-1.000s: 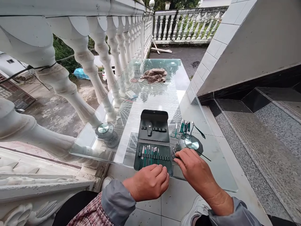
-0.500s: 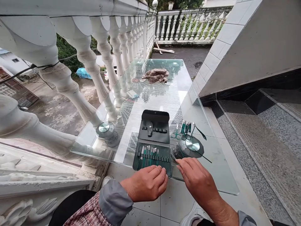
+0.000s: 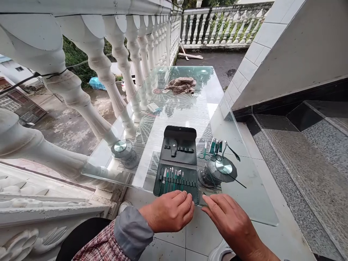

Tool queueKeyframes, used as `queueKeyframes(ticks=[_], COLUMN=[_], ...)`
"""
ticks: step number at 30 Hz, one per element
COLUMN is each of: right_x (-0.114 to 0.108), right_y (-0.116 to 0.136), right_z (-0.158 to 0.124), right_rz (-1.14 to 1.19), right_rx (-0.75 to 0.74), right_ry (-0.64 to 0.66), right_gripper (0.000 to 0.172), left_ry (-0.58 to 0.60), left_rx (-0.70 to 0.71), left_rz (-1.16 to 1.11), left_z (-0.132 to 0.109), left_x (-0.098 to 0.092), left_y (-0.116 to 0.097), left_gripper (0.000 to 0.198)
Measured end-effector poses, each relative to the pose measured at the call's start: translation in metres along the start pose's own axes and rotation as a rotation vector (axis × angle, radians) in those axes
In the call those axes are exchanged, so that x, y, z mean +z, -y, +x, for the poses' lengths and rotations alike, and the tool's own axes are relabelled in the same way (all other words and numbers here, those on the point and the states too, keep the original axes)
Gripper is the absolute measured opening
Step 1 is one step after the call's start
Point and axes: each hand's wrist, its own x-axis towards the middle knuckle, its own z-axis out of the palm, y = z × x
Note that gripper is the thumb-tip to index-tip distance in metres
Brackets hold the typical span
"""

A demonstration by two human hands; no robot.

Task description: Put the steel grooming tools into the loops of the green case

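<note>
An open black manicure case (image 3: 178, 159) lies at the near edge of the glass table, with several slim green-handled tools (image 3: 172, 178) slotted in its lower half. My left hand (image 3: 170, 211) is closed at the case's bottom edge, its curled fingers over the rim. To the right of the case, my right hand (image 3: 230, 215) holds thumb and fingers pinched together; a small dark tip shows there, but its kind is unclear. Beyond that hand are scissors (image 3: 205, 153), several nail clippers (image 3: 216, 145), cuticle nippers (image 3: 231, 150) and thin dark rods (image 3: 237, 181).
The glass tabletop (image 3: 252, 203) has metal discs over its legs. A crumpled brown cloth (image 3: 181, 85) and a small box (image 3: 153, 107) lie farther back. A white balustrade (image 3: 78, 98) runs along the left; stone stairs (image 3: 299, 156) rise at the right.
My right hand has lowered slightly beside the case, its pinched fingertips moving toward me. My left hand stays at the case's bottom edge. The view has shifted a little.
</note>
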Motion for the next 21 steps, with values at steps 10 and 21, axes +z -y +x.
queueKeyframes(ticks=[10,21], right_x=[-0.015,-0.01], right_y=[0.005,0.0], right_z=[-0.004,-0.013], right_rz=[0.025,0.147], right_rx=[0.031,0.213], right_ry=[-0.017,0.038], right_gripper=[0.028,0.024], left_ry=[0.004,-0.03], left_rx=[0.01,0.0], left_rz=[-0.011,-0.011], left_z=[0.0,0.001], left_x=[0.003,0.004], left_y=[0.001,0.001], left_gripper=[0.021,0.02])
